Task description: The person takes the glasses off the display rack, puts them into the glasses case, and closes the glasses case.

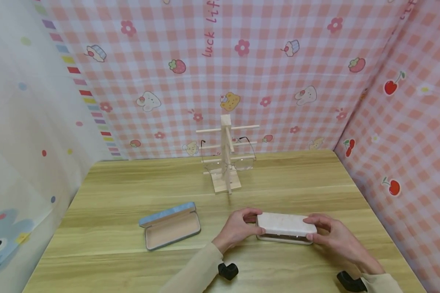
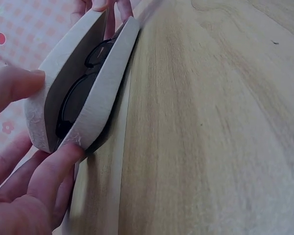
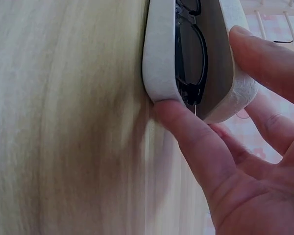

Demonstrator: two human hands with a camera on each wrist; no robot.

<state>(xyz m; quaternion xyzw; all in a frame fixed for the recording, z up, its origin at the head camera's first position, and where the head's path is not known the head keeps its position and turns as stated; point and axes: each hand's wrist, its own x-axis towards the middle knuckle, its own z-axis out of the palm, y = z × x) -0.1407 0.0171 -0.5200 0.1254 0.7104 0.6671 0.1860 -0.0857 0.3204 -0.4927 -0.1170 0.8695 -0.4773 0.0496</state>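
Note:
A white glasses case (image 1: 287, 223) lies on the table, its lid part-way down and a gap along the front. Inside it, black-framed glasses (image 2: 77, 100) with dark lenses show through the gap in the left wrist view. My left hand (image 1: 238, 226) grips the case's left end, thumb at the lower half and a finger on the lid. At the other end my right hand (image 1: 335, 238) holds it the same way, with the thumb (image 3: 186, 120) against the bottom half's corner in the right wrist view.
Left of the hands, a blue glasses case (image 1: 174, 230) lies with its lid up and a beige lining. Behind stands a wooden display rack (image 1: 225, 122) bearing thin-rimmed glasses (image 1: 245, 164). Patterned cloth (image 1: 205, 89) hangs around the table (image 1: 106, 195).

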